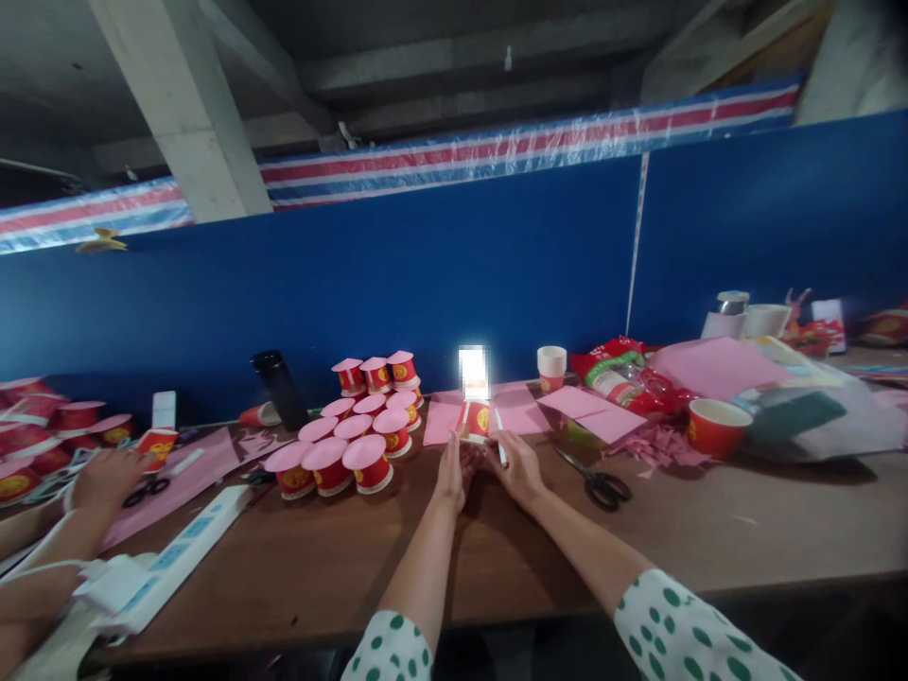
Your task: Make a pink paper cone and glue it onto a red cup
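In front of me a red paper cup [477, 419] with a gold emblem is between my two hands, its pale rim toward me. My left hand [454, 473] has its fingers closed at the cup's lower left edge. In my right hand [521, 468] is a slim white pen-like stick [501, 440], pointing up along the cup's right side; its exact kind is too small to tell. Pink paper [521, 405] lies behind the cup. A brightly glowing, pixelated screen [473, 371] stands just beyond. Black-handled scissors [602, 487] lie right of my right hand.
Several red cups with pink disc tops [367, 452] stand to the left, near a black bottle [279, 388]. A power strip [185, 558] and a co-worker's hand [110, 478] are farther left. Pink scraps [659, 452] and a red cup [715, 430] lie right.
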`<state>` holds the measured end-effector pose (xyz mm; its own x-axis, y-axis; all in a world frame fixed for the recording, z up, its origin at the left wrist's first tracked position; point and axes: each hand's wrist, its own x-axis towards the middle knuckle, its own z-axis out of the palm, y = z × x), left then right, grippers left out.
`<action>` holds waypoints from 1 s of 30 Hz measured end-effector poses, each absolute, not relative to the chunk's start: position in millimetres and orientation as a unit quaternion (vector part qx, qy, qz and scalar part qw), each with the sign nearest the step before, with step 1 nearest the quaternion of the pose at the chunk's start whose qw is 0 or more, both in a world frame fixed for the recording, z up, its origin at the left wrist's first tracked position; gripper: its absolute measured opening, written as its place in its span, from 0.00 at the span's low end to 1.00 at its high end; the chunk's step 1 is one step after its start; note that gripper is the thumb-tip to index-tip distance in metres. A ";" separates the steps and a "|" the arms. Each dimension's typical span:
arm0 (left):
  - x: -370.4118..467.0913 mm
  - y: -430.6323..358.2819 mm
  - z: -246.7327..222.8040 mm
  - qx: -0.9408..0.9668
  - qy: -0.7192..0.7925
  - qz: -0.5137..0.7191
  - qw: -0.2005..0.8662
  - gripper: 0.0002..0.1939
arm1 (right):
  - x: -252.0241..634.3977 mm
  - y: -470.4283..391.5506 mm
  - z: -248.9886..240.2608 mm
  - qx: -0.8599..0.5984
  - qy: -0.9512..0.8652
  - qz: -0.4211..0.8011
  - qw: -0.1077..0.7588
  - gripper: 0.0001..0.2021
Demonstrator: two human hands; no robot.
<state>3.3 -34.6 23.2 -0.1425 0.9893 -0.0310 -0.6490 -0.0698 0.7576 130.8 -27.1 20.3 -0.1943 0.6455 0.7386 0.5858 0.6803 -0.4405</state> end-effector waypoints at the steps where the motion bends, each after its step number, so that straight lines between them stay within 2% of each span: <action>1: 3.7 -35.1 23.5 0.266 0.320 0.685 0.598 0.21 | 130.6 -27.0 20.1 -0.399 -0.772 0.029 0.494 0.06; 12: 4.1 -33.3 20.9 0.276 0.335 0.692 0.577 0.22 | 131.3 -24.3 19.4 -0.411 -0.748 0.037 0.519 0.06; 20: 5.1 -37.7 24.9 0.284 0.339 0.706 0.553 0.19 | 130.7 -29.4 22.0 -0.407 -0.778 0.020 0.478 0.04; 30: 2.6 -31.9 18.3 0.271 0.342 0.703 0.561 0.17 | 131.0 -29.7 21.4 -0.426 -0.773 -0.017 0.470 0.05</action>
